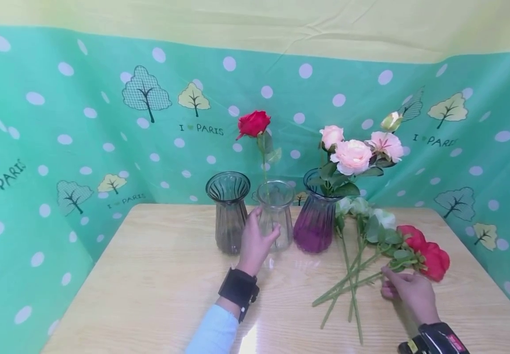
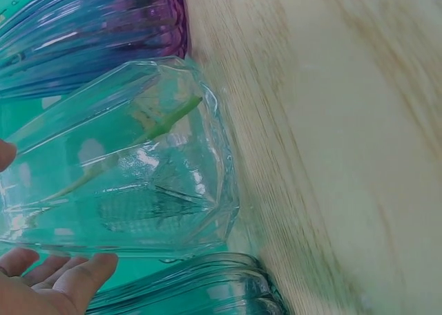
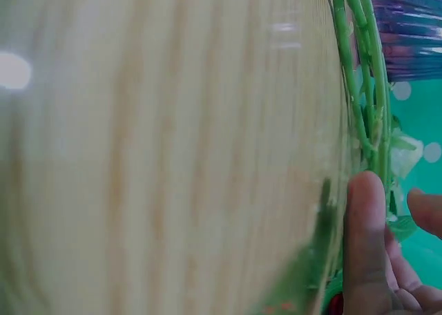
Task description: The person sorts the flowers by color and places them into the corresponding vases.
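Observation:
My left hand is at the clear glass vase, fingers by its left side and thumb across its front. In the left wrist view the fingers look nearly straight, with the thumb tip apart from them. A single red rose stands in this vase, its green stem visible through the glass. My right hand is beside the stems of red flowers lying on the table. A gap shows between its thumb and finger in the right wrist view; contact with a stem is unclear.
A grey glass vase stands left of the clear one. To its right, a purple vase holds pink flowers. White flowers lie behind the red ones, stems crossing on the wooden table. A patterned green curtain hangs behind.

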### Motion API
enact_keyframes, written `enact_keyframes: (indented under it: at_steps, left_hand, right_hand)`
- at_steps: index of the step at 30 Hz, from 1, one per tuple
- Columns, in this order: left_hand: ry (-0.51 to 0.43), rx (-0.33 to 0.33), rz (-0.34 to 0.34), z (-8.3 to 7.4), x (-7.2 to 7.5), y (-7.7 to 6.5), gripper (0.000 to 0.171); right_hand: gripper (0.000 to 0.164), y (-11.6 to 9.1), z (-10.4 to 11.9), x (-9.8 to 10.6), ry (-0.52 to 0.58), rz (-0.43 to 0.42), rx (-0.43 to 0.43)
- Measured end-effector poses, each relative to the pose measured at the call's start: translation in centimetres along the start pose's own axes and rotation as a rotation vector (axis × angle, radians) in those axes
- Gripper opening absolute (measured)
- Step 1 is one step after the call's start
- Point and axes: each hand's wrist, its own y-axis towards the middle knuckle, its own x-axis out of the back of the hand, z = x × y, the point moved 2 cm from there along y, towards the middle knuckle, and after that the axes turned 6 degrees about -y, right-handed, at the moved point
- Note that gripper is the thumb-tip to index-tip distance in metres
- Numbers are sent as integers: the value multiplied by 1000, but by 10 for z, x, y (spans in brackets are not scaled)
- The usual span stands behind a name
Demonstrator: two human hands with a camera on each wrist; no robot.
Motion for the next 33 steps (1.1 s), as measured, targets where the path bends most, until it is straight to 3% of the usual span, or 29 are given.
enact_keyframes:
  at_steps: [2, 9, 16, 21, 27, 33]
  left_hand:
    - [-2, 5, 9, -1, 0, 0, 67]
    - [-29, 32, 34, -4, -1, -1, 68]
    - [-23, 35, 32, -5, 0, -2, 69]
    - [-19, 23, 25, -5, 0, -2, 68]
    - [-14, 13, 18, -5, 1, 0, 67]
    - [3, -4, 5, -5, 2, 1, 65]
  right_hand:
    - [70, 3, -4, -2, 38, 32, -7]
    - [60, 8, -10, -12, 473, 128, -95]
    - [22, 9, -9, -10, 607, 161, -133]
    - [5, 6, -6, -4, 729, 171, -171]
    - [10, 3, 1, 6, 784, 181, -130]
    - [10, -1, 13, 12, 828, 182, 33]
